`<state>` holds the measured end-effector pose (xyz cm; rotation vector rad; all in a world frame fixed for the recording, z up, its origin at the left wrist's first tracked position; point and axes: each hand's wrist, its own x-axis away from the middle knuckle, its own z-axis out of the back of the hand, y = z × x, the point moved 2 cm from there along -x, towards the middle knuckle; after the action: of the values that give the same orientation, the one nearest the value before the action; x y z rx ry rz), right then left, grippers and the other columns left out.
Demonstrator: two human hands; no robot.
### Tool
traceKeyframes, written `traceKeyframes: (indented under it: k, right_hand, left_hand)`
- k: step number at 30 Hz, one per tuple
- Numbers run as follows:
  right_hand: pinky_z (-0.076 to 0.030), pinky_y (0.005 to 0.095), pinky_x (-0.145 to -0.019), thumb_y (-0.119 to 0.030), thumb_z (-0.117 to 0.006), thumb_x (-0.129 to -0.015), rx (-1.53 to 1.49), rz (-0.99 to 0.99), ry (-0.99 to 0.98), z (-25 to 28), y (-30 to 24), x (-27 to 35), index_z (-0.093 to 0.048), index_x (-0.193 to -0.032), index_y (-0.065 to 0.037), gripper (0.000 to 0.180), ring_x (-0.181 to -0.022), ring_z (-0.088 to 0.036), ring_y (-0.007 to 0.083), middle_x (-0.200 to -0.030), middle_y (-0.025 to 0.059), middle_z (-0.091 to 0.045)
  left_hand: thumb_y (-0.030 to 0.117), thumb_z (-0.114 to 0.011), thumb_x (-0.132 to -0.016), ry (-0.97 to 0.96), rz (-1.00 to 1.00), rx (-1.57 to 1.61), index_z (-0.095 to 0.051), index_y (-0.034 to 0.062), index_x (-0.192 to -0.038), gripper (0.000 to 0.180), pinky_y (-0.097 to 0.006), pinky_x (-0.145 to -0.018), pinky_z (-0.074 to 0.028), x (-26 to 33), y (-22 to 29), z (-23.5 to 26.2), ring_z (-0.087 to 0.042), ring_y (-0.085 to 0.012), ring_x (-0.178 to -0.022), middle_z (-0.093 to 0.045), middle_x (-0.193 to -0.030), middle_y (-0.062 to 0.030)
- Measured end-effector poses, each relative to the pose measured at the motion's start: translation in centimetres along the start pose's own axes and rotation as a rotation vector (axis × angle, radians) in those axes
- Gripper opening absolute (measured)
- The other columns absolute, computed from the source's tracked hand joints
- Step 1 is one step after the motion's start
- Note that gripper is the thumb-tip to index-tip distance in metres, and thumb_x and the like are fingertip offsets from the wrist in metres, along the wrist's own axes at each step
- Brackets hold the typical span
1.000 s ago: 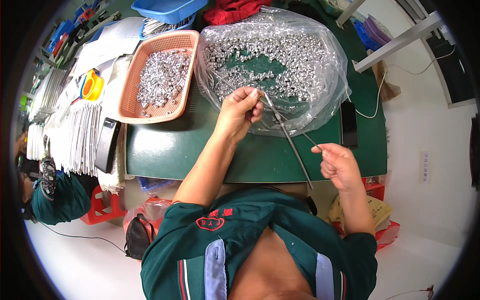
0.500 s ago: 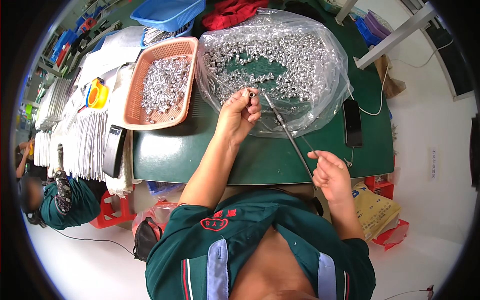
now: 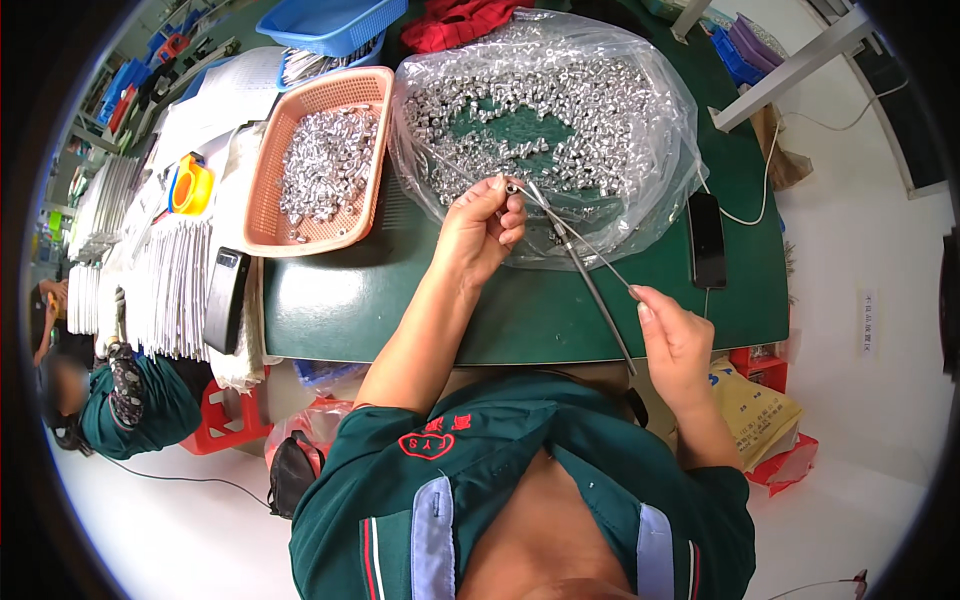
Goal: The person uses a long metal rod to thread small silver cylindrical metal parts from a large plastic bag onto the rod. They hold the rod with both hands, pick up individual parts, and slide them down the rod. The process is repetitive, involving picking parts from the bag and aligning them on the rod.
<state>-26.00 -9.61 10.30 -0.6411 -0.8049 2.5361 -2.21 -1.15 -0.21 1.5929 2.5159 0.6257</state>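
My left hand (image 3: 480, 230) is closed, thumb and forefinger pinching a small metal ring (image 3: 512, 189) with a dark hole. My right hand (image 3: 676, 345) pinches the near end of a thin metal rod (image 3: 597, 255). That rod slants up and left, and its far end reaches the ring at my left fingertips; whether it passes inside I cannot tell. A thicker grey metal rod (image 3: 598, 300) lies between my hands, crossing under the thin one, its near end past the table edge. Beyond my hands, a clear plastic bag (image 3: 655, 215) holds a spread of small shiny metal pieces (image 3: 610, 130).
An orange basket (image 3: 255, 205) of metal pieces stands left on the green table (image 3: 340, 310). Blue baskets (image 3: 325, 42) and a red cloth (image 3: 455, 28) lie behind. Phones lie at right (image 3: 705, 240) and left (image 3: 227, 300). A co-worker (image 3: 140, 400) sits far left.
My right hand has moved up and slightly right, and the thin rod now stretches to the ring at my left fingertips. My left hand keeps its pinch with barely any movement.
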Motion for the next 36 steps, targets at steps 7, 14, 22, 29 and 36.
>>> traceKeyframes:
  k: [7, 14, 22, 29, 36]
  right_hand:
    - [-0.046, 0.0339, -0.052, -0.001, -0.060, -0.082, 0.124, 0.148, 0.051, 0.0, -0.6, -0.1, -0.064, -0.100, -0.001, 0.019, -0.055, -0.060, 0.0261, -0.069, 0.0129, -0.063]
    - [-0.045, 0.0337, -0.052, 0.000, -0.061, -0.079, 0.184, 0.251, 0.047, 0.2, -0.5, 0.0, -0.065, -0.103, -0.001, 0.025, -0.054, -0.058, 0.0241, -0.068, 0.0106, -0.062]
    - [-0.037, 0.0326, -0.045, 0.003, -0.063, -0.067, 0.434, 0.427, 0.062, 0.7, -1.0, -0.6, -0.064, -0.109, -0.001, 0.042, -0.046, -0.047, 0.0195, -0.054, 0.0025, -0.045]
    - [-0.035, 0.0313, -0.044, 0.002, -0.063, -0.065, 0.419, 0.478, 0.032, 0.9, -1.1, -1.0, -0.065, -0.107, -0.001, 0.042, -0.046, -0.044, 0.0183, -0.054, 0.0020, -0.041]
    - [-0.034, 0.0314, -0.044, 0.001, -0.062, -0.065, 0.563, 0.533, 0.003, 1.4, -1.4, -1.3, -0.065, -0.107, -0.001, 0.042, -0.045, -0.043, 0.0178, -0.054, 0.0018, -0.040]
  left_hand:
    - [0.017, -0.050, -0.096, 0.061, -0.009, 0.013, -0.056, 0.0022, -0.098, 0.016, -0.021, -0.048, -0.032, -0.1, -0.2, 0.2, -0.043, -0.0104, -0.061, -0.051, -0.076, -0.0046]
    - [0.021, -0.053, -0.096, 0.131, 0.008, -0.015, -0.056, 0.0042, -0.094, 0.017, -0.019, -0.046, -0.031, 0.0, -0.2, -0.1, -0.041, -0.0084, -0.058, -0.050, -0.072, -0.0017]
    - [0.026, -0.054, -0.095, 0.154, 0.034, -0.030, -0.054, 0.0085, -0.086, 0.020, -0.019, -0.044, -0.030, 0.1, -0.2, -0.1, -0.041, -0.0074, -0.058, -0.049, -0.070, -0.0008]
    - [0.029, -0.057, -0.094, 0.153, 0.054, -0.041, -0.052, 0.0103, -0.083, 0.023, -0.019, -0.042, -0.028, 0.1, -0.3, 0.2, -0.040, -0.0074, -0.054, -0.048, -0.067, -0.0009]
    - [0.027, -0.063, -0.090, 0.243, 0.063, -0.134, -0.053, 0.0066, -0.077, 0.027, -0.020, -0.039, -0.026, 0.1, -0.1, 0.0, -0.039, -0.0083, -0.047, -0.049, -0.060, -0.0016]
